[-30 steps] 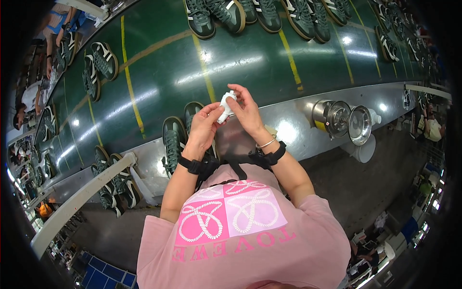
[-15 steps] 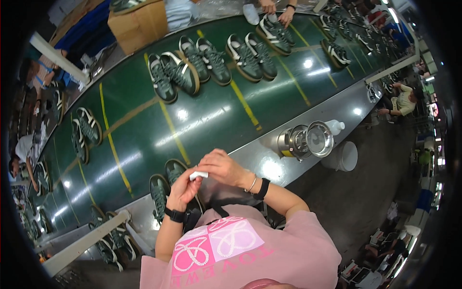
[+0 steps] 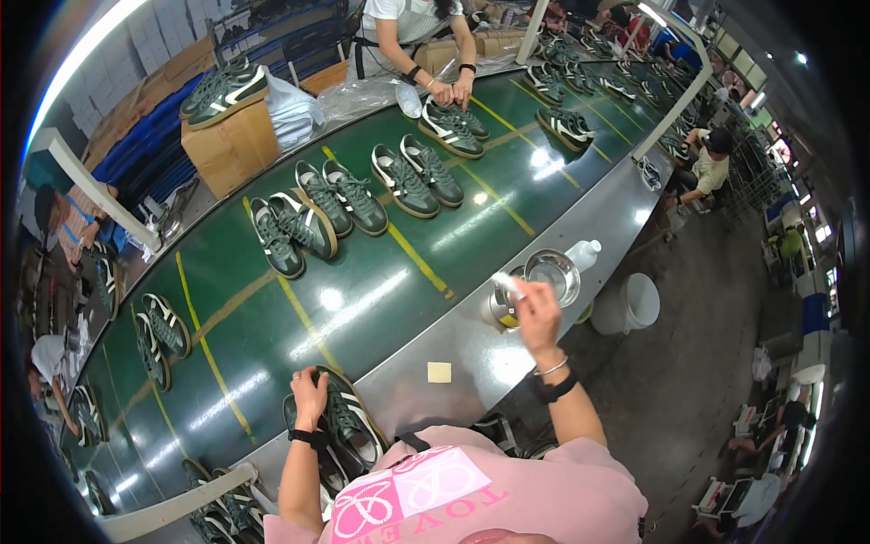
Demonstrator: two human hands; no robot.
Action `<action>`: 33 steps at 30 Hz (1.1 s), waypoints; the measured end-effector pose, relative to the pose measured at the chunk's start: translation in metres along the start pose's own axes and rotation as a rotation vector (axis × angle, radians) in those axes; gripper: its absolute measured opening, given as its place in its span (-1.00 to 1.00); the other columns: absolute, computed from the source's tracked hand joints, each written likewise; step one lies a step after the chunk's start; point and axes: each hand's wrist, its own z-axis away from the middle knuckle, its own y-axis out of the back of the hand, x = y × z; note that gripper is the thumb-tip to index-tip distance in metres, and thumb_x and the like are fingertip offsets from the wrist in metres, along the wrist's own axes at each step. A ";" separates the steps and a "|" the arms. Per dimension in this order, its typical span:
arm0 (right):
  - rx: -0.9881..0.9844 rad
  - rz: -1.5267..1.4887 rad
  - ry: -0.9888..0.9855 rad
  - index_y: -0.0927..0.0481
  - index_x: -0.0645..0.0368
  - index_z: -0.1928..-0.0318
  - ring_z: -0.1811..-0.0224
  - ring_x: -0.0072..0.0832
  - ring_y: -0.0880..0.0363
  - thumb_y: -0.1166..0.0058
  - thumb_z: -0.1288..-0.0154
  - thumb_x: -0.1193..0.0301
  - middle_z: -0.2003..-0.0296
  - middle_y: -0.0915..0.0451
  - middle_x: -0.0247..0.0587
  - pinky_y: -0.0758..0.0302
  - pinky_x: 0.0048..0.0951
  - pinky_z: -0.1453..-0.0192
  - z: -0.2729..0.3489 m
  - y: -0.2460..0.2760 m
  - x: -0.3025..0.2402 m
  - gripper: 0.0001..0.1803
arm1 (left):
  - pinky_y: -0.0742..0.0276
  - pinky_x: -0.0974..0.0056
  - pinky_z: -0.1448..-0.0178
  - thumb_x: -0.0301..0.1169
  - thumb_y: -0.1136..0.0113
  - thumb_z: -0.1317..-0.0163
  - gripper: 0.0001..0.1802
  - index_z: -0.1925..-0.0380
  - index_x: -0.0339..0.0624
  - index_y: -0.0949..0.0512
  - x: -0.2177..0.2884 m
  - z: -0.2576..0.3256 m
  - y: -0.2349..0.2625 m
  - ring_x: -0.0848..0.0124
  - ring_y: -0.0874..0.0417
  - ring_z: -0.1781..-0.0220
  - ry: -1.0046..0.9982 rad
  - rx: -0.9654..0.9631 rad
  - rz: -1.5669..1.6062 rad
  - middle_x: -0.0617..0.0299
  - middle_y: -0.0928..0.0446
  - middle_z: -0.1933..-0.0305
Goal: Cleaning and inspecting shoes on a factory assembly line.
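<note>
My left hand (image 3: 310,397) is closed over one shoe of a dark green sneaker pair with white stripes, close to my body at the belt's near edge. The other green sneaker (image 3: 352,419) stands beside it, to the right. My right hand (image 3: 541,319) pinches a small white cloth-like piece (image 3: 509,285), smeared by motion. It is just over a round metal pot (image 3: 500,310), partly hidden by the hand. Touching the pot's far side is an open round metal lid or bowl (image 3: 553,272).
Several sneaker pairs stand on the green belt (image 3: 381,290) with yellow lines. A yellowish square (image 3: 439,372) lies on the metal ledge. A white bottle (image 3: 584,254) stands beyond the pot, a white bucket (image 3: 639,304) on the floor. Across the belt, another person's hands (image 3: 450,92) touch a sneaker.
My hands have parted. The left has dropped onto the near sneakers; the right has carried the white piece rightward to the pot. The whole view has shifted, showing more of the far side.
</note>
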 end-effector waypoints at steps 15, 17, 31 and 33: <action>-0.132 0.285 -0.241 -0.74 0.15 0.18 0.17 -0.10 -0.58 -0.29 -0.10 0.51 0.32 -0.58 -0.11 -0.52 -0.17 0.03 0.004 0.034 0.097 -0.78 | -0.51 0.21 -0.04 0.01 -0.39 -0.18 -0.35 -0.03 -0.32 -0.49 -0.026 -0.036 -0.017 0.22 -0.61 0.10 0.274 -0.313 0.354 -0.04 -0.61 0.13; -0.152 0.280 -0.196 -0.74 0.14 0.18 0.19 -0.10 -0.57 -0.27 -0.12 0.49 0.34 -0.55 -0.11 -0.51 -0.15 0.03 0.003 0.033 0.101 -0.79 | -0.51 0.26 -0.01 -0.14 -0.39 -0.25 -0.44 -0.09 -0.19 -0.39 -0.014 -0.027 -0.019 0.34 -0.55 0.09 0.248 -0.317 0.650 0.10 -0.56 0.09; -0.314 0.256 -0.242 -0.75 0.11 0.21 0.17 -0.16 -0.57 -0.28 -0.12 0.46 0.34 -0.55 -0.13 -0.51 -0.17 0.02 -0.014 0.015 0.132 -0.81 | -0.44 0.30 -0.17 -0.33 -0.37 -0.24 -0.52 -0.10 -0.18 -0.41 0.107 -0.039 0.049 0.39 -0.52 -0.01 -0.080 0.243 0.674 0.19 -0.49 0.00; -0.231 0.234 -0.249 -0.75 0.10 0.22 0.17 -0.16 -0.58 -0.27 -0.13 0.44 0.33 -0.56 -0.12 -0.51 -0.16 0.02 -0.014 0.016 0.131 -0.82 | -0.46 0.29 -0.17 -0.34 -0.37 -0.26 -0.52 -0.10 -0.21 -0.42 0.125 -0.039 0.055 0.37 -0.53 -0.02 -0.088 0.364 0.708 0.18 -0.50 -0.02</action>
